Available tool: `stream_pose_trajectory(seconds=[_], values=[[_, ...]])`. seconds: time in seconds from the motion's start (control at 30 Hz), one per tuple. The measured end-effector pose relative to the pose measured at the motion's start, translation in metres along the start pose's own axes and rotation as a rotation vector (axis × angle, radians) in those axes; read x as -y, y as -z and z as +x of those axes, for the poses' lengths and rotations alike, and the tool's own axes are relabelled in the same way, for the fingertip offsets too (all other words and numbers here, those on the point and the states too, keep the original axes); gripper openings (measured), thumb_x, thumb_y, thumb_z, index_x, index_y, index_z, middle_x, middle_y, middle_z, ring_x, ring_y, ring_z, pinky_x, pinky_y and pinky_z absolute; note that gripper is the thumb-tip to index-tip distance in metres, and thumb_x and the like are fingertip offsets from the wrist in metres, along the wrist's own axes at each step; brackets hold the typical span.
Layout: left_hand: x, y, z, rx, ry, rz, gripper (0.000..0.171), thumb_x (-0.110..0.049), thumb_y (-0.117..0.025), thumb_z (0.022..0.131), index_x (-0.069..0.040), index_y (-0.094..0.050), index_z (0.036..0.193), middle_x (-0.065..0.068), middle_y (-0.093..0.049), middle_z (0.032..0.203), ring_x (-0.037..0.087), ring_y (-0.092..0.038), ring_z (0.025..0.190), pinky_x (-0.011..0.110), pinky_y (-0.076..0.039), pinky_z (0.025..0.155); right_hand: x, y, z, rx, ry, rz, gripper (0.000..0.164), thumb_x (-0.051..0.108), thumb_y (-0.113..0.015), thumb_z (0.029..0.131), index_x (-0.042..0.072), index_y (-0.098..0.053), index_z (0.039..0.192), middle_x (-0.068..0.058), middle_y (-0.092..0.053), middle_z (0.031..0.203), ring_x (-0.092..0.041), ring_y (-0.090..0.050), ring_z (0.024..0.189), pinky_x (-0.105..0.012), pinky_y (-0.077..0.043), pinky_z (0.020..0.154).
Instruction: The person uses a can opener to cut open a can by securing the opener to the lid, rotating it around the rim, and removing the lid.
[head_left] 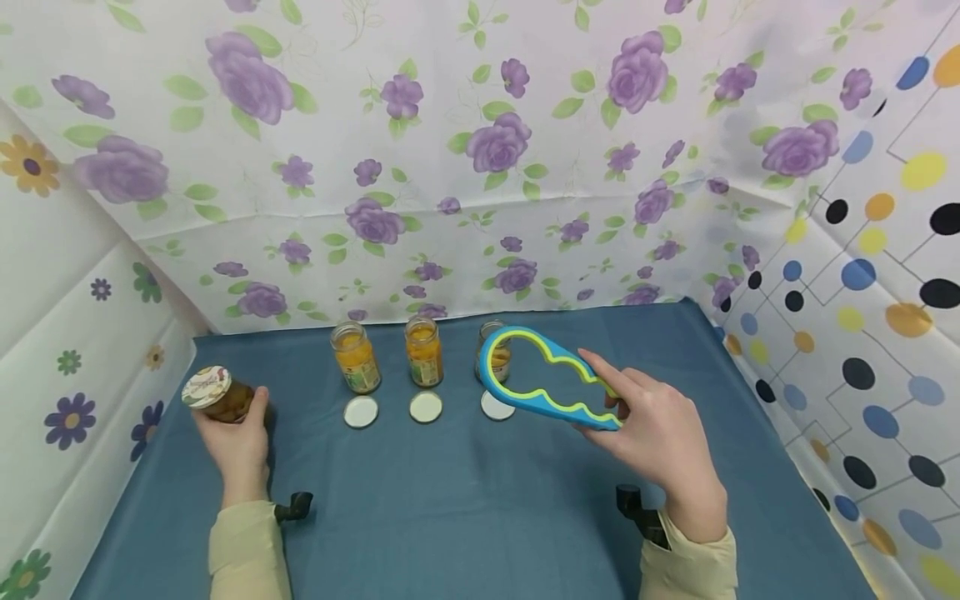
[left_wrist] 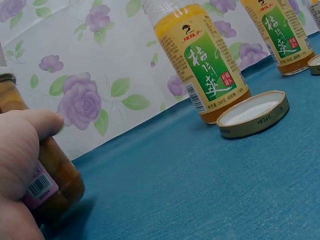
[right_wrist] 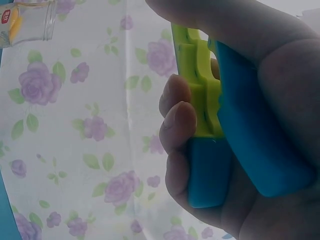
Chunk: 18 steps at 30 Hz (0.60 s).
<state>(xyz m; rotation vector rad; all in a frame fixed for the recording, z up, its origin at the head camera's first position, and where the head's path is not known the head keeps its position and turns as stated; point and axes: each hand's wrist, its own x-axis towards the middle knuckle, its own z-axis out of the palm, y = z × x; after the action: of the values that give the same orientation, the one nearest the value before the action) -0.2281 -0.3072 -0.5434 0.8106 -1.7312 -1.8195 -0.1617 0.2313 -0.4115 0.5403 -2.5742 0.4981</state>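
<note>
At the left of the head view my left hand (head_left: pixel 238 450) grips a capped glass jar (head_left: pixel 229 403) with brownish contents and a patterned lid (head_left: pixel 206 386). The left wrist view shows this jar (left_wrist: pixel 61 172) tilted, a pink barcode label low on its side. My right hand (head_left: pixel 660 425) holds a blue and yellow-green jar opener (head_left: pixel 525 403) by its two arms, its loop pointing left. Seen from the right wrist, the fingers (right_wrist: pixel 179 122) curl round the opener's arms (right_wrist: pixel 210 170). The loop overlaps an open jar (head_left: pixel 501 360) behind it in the head view.
Two lidless jars with orange contents, a left one (head_left: pixel 357 360) and a middle one (head_left: pixel 424 354), stand near the back wall. Three lids lie before the jars: one left (head_left: pixel 361 412), one middle (head_left: pixel 426 407), one right (head_left: pixel 497 406). Patterned sheets enclose the blue tabletop (head_left: pixel 450 517).
</note>
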Motion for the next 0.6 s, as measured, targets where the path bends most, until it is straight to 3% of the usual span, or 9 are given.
stream_pose_trajectory(seconds=[0.17, 0.33, 0.47, 0.6], values=[[-0.004, -0.001, -0.004, -0.048, -0.049, -0.114, 0.091, -0.023, -0.081, 0.096, -0.03, -0.025, 0.168, 0.001, -0.04, 0.159, 0.017, -0.041, 0.144, 0.03, -0.035, 0.117, 0.001, 0.0, 0.001, 0.01, -0.005, 0.014, 0.09, 0.032, -0.1, 0.073, 0.028, -0.061, 0.154, 0.009, -0.06, 0.081, -0.004, -0.048, 0.062, -0.028, -0.042, 0.054], [-0.01, -0.01, -0.013, -0.088, -0.18, -0.245, 0.076, -0.008, -0.082, 0.091, -0.019, -0.044, 0.157, 0.0, -0.055, 0.131, 0.014, -0.055, 0.117, 0.027, -0.044, 0.096, 0.002, 0.0, 0.001, 0.015, -0.006, 0.018, 0.09, 0.032, -0.1, 0.073, 0.027, -0.061, 0.154, 0.006, -0.062, 0.082, -0.005, -0.048, 0.063, -0.029, -0.043, 0.055], [-0.016, -0.022, -0.024, -0.044, -0.338, -0.248, 0.065, 0.002, -0.081, 0.087, -0.01, -0.055, 0.146, 0.001, -0.064, 0.116, 0.015, -0.061, 0.1, 0.025, -0.049, 0.081, 0.002, -0.001, 0.002, 0.018, -0.007, 0.017, 0.091, 0.032, -0.101, 0.072, 0.028, -0.061, 0.154, 0.005, -0.062, 0.082, -0.006, -0.048, 0.062, -0.029, -0.043, 0.055], [-0.022, -0.037, -0.039, 0.053, -0.449, -0.291, 0.064, 0.011, -0.079, 0.084, -0.006, -0.058, 0.142, 0.004, -0.071, 0.112, 0.017, -0.068, 0.099, 0.021, -0.056, 0.075, 0.002, -0.002, 0.002, 0.025, -0.006, 0.015, 0.092, 0.032, -0.101, 0.072, 0.029, -0.06, 0.155, 0.008, -0.061, 0.083, -0.005, -0.048, 0.062, -0.029, -0.043, 0.055]])
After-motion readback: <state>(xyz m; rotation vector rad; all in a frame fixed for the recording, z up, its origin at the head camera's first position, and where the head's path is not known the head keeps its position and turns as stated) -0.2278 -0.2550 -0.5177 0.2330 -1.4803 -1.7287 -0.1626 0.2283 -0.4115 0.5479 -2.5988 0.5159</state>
